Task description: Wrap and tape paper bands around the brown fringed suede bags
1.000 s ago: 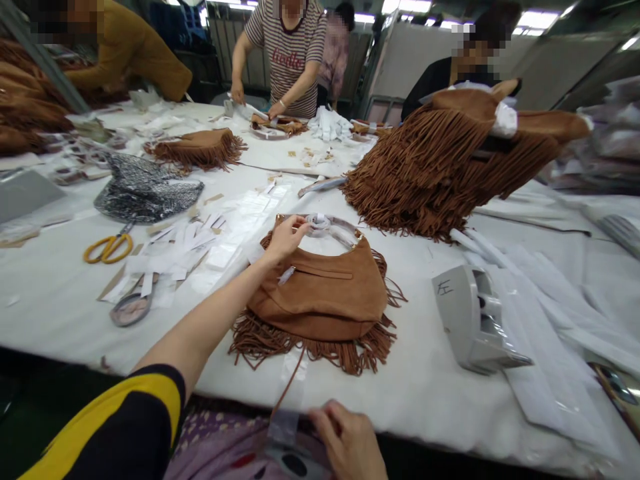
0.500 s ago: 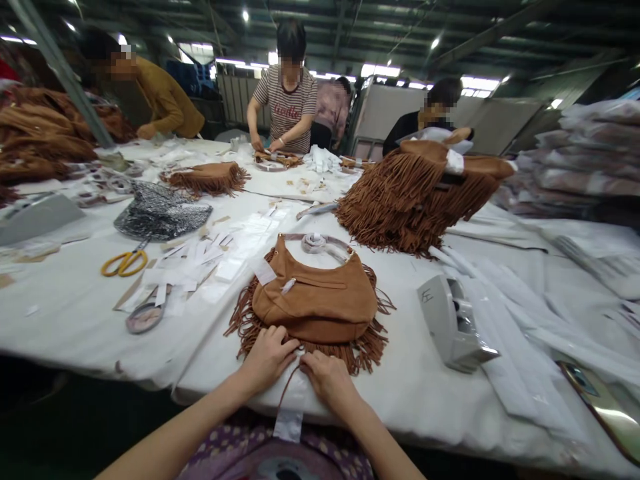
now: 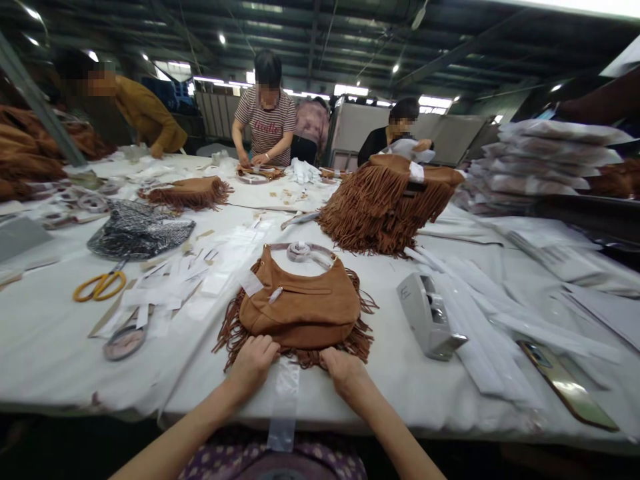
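Observation:
A brown suede handbag (image 3: pixel 300 310) with fringe all around its edge lies flat before me, its wrapped strap at the far side. My left hand (image 3: pixel 254 363) is closed at the bag's lower left edge, fingers curled on the fringe. At the lower right, my right hand (image 3: pixel 344 372) pinches fringe strands too; its fingertips are partly hidden. Between my hands a clear plastic strip (image 3: pixel 283 403) hangs over the table edge. A white tag (image 3: pixel 251 283) rests on the bag's upper left, and a wrapped zipper pull (image 3: pixel 275 294) shows beside the zip.
Yellow-handled scissors (image 3: pixel 100 285), paper scraps and a tape roll (image 3: pixel 125 342) lie left. A grey tape dispenser (image 3: pixel 427 317), plastic sleeves and a phone (image 3: pixel 567 383) are right. A heap of fringed bags (image 3: pixel 385 203) stands behind. Several co-workers stand across the table (image 3: pixel 200 373).
My hands have moved apart from the middle of the lower edge, the right one going right. The thin strand that hung between them no longer shows. The view has shifted somewhat.

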{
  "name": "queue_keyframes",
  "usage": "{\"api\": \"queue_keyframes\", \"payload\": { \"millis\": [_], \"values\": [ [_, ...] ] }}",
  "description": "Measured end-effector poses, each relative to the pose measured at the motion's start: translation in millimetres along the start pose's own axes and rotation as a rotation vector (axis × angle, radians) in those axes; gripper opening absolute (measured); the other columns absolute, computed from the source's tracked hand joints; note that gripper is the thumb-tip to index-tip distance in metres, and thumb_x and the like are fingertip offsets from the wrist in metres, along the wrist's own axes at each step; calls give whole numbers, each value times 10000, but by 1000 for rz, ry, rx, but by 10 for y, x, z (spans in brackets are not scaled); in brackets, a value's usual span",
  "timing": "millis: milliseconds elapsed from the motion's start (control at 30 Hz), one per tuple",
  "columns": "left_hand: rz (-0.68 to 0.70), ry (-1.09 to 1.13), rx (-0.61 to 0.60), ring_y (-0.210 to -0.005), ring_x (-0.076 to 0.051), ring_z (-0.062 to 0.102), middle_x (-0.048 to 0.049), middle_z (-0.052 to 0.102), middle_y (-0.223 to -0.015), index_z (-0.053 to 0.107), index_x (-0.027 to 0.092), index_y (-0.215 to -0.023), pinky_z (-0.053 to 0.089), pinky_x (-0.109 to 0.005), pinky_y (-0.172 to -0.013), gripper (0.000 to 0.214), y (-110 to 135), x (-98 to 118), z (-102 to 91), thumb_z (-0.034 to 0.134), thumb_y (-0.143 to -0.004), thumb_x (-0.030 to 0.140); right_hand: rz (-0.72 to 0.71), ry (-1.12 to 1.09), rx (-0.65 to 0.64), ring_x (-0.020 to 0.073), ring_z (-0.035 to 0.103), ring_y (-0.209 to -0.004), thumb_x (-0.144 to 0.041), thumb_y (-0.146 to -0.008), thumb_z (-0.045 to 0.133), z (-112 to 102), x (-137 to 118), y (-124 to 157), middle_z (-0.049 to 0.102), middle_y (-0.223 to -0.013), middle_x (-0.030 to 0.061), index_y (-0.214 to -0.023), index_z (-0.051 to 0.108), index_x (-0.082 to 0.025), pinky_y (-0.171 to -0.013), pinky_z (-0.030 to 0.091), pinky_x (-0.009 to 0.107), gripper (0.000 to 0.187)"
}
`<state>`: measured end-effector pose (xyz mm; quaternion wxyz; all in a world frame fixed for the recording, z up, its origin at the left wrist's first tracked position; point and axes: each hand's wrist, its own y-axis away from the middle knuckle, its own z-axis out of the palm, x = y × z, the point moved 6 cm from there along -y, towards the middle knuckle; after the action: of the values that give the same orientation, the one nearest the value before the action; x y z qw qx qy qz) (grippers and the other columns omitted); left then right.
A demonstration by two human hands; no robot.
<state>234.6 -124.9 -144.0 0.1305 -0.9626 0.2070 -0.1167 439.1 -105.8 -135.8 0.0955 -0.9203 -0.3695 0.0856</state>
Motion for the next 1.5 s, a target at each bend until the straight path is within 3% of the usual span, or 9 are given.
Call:
{"api": "queue_keyframes", "payload": {
  "millis": [233, 367, 467, 600, 733, 867, 1033, 1233, 1500],
  "values": [
    [-60, 14, 49, -780, -203, 493, -49, 536, -818, 602, 195, -855, 368, -332, -713, 194, 264, -89, 76, 424, -932, 204, 176, -7, 162, 181, 559, -707, -133, -914, 370, 18, 187, 291, 603, -759, 53, -853, 588, -180, -644, 407, 275, 231],
    [-82, 128, 91, -789, -191, 522, -51, 564, -840, 624, 206, -843, 393, -332, -719, 214, 335, -30, -155, 430, -932, 227, 533, -304, 297, 177, 606, -752, -325, -955, 363, -167, 345, 485, 650, -820, 63, -882, 626, -185, -717, 453, 271, 307],
    [-94, 231, 161, -832, -196, 542, -66, 586, -883, 629, 206, -907, 415, -342, -765, 227, 42, 139, -515, 415, -946, 273, 850, -539, 349, 212, 632, -765, -452, -903, 408, -219, 499, 555, 688, -837, 77, -904, 662, -173, -714, 471, 298, 377],
    [-60, 336, 3, -871, -216, 583, -92, 619, -909, 619, 181, -936, 443, -328, -783, 327, -901, 552, -749, 375, -952, 398, 1002, -854, 302, 224, 617, -605, -457, -810, 435, -124, 565, 377, 664, -658, 63, -904, 663, -136, -571, 478, 307, 404],
    [-60, 218, -375, -836, -314, 632, -187, 659, -838, 666, 107, -820, 460, -375, -731, 535, -1776, 986, -432, 478, -826, 609, 979, -869, 383, 228, 650, -703, -360, -771, 452, -130, 558, 224, 702, -790, 80, -948, 667, -147, -650, 510, 314, 350],
    [-57, 226, -560, -920, -384, 624, -241, 668, -875, 685, 76, -783, 450, -426, -786, 389, -2118, 1111, 1, 636, -713, 456, 939, -776, 427, 235, 649, -879, -294, -779, 433, -175, 522, 279, 703, -969, 96, -1019, 670, -156, -818, 494, 338, 365],
    [3, 426, -665, -838, -259, 648, -137, 694, -870, 663, 113, -820, 470, -325, -743, 331, -2053, 789, 271, 430, -850, 346, 1118, -870, 479, 195, 616, -614, -357, -807, 455, -233, 646, 474, 673, -706, 45, -1081, 636, -144, -612, 499, 304, 391],
    [-263, 1418, -739, -886, -226, 635, -85, 697, -968, 640, 142, -985, 481, -315, -819, 436, -1855, 466, 399, 556, -808, 532, 1218, -1145, 547, 134, 538, -495, -448, -787, 506, -342, 857, 283, 591, -617, -4, -1003, 589, -156, -446, 417, 229, 373],
    [-187, 1297, -646, -818, -189, 572, -45, 654, -845, 612, 145, -911, 466, -286, -779, 418, -1883, 546, 349, 492, -852, 542, 1251, -1300, 322, 118, 527, -499, -600, -815, 475, -121, 1013, -228, 569, -598, 1, -797, 578, -156, -412, 397, 201, 456]
  ]
}}
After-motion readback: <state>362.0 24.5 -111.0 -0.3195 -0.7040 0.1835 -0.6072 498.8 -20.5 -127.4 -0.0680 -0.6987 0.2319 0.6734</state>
